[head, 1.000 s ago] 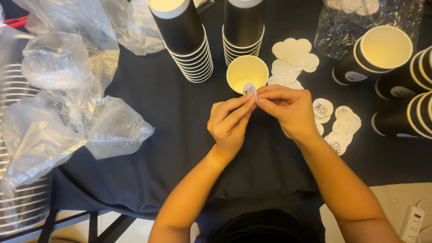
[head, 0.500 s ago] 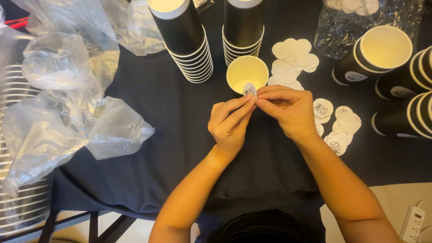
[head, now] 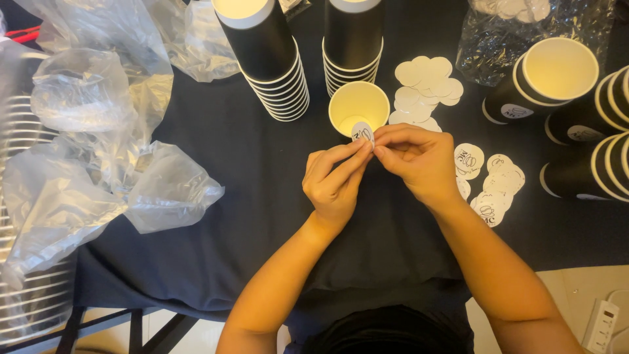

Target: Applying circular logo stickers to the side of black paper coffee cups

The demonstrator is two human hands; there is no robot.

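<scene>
A dark cloth point(head: 216, 170) covers the table, with crumpled clear plastic bags point(head: 98, 164) on the left and two stacks of black paper cups point(head: 275, 65) at the far side. More black cups lie on their sides at the right.

A small round white sticker point(head: 362, 132) is held up just in front of an open single cup point(head: 358, 107), at the centre of the scene. The left hand point(head: 334, 183) and right hand point(head: 419, 160) meet on it: the fingertips of both are closed together, pinching its near edge, thumbs against forefingers.

It looks paper-thin, very light and floppy, likely tacky on one face, so it would crease or curl easily; the rim is the safest place to grip.

Blank backing discs point(head: 426, 82) lie beyond the right hand, and printed stickers point(head: 491, 190) lie to its right.
</scene>
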